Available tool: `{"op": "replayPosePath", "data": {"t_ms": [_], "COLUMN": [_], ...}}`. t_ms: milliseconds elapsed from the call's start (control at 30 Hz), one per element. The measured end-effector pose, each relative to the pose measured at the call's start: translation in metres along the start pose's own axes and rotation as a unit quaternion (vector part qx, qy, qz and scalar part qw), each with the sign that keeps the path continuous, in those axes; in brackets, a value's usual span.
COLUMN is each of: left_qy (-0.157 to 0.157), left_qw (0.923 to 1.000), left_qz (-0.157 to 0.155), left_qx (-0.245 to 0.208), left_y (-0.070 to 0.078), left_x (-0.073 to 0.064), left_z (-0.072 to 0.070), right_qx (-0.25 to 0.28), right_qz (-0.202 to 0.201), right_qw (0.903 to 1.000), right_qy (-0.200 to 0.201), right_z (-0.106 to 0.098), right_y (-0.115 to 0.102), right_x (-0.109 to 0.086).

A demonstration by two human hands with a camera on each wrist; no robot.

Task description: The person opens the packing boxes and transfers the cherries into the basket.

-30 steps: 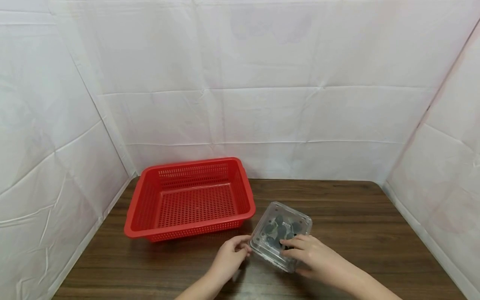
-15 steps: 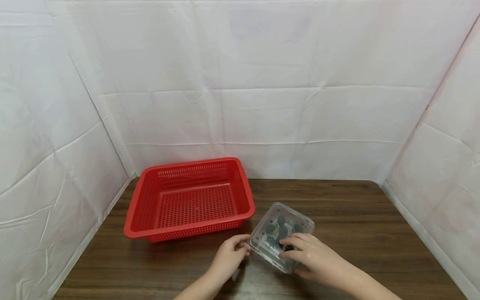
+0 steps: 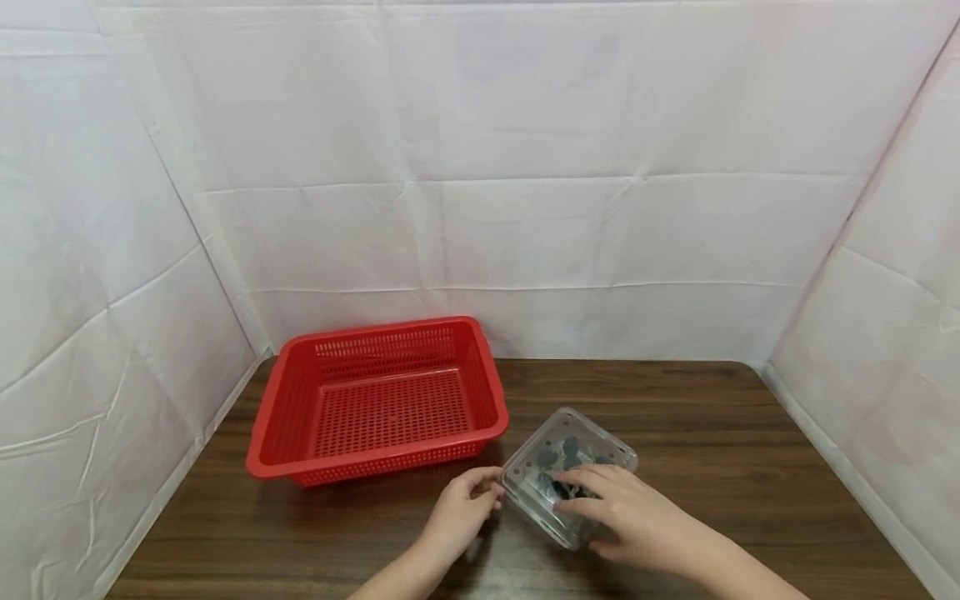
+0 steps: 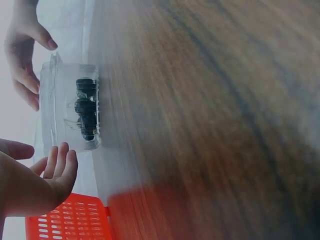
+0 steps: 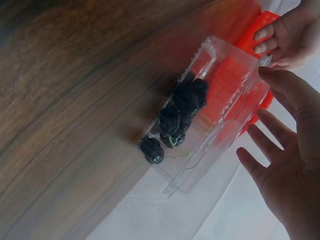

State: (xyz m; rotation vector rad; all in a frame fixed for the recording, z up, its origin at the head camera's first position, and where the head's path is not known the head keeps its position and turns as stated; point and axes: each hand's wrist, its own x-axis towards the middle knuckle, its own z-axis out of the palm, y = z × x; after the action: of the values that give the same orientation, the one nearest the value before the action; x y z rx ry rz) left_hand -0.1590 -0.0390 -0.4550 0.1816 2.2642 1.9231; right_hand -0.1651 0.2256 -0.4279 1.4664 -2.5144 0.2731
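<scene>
A clear plastic clamshell box [image 3: 525, 492] with holes in its lid stands on the table. Inside lie several dark, berry-like fruits [image 5: 186, 97], some with thin green stems. My right hand [image 3: 626, 517] rests over the box's near right side, its fingers spread on the lid and its thumb near the front edge. At the left corner of the box is my left hand [image 3: 457, 512], fingertips right at the wall. In the left wrist view, that hand [image 4: 42, 175] has its fingers slightly bent and its thumb apart. The lid looks closed.
To the left of the box, a red plastic basket [image 3: 375, 467] with perforated walls stands on the dark wooden table [image 3: 697, 433]. White cloth walls [image 3: 525, 233] enclose the back and both sides.
The clamshell box has turned a little clockwise about its left corner, its far corner shifting right. My right hand stays on it; the left hand has barely moved.
</scene>
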Motion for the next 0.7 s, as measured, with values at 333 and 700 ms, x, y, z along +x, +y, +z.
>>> {"op": "replayPosePath", "data": {"t_ms": [333,700], "left_qy": [0.002,0.009], "left_qw": [0.9997,0.9994], "left_qz": [0.02,0.031], "left_qx": [-0.009,-0.015], "left_y": [0.0003,-0.0004], "left_x": [0.0007,0.0023], "left_z": [0.0037,0.0089], "right_qx": [-0.004,-0.031], "right_qz": [0.008,-0.003], "right_qw": [0.9999,0.9995], "right_qy": [-0.011,0.01], "right_z": [0.0008,0.004], "right_y": [0.0015,0.0026], "right_x": [-0.0007,0.0013]}}
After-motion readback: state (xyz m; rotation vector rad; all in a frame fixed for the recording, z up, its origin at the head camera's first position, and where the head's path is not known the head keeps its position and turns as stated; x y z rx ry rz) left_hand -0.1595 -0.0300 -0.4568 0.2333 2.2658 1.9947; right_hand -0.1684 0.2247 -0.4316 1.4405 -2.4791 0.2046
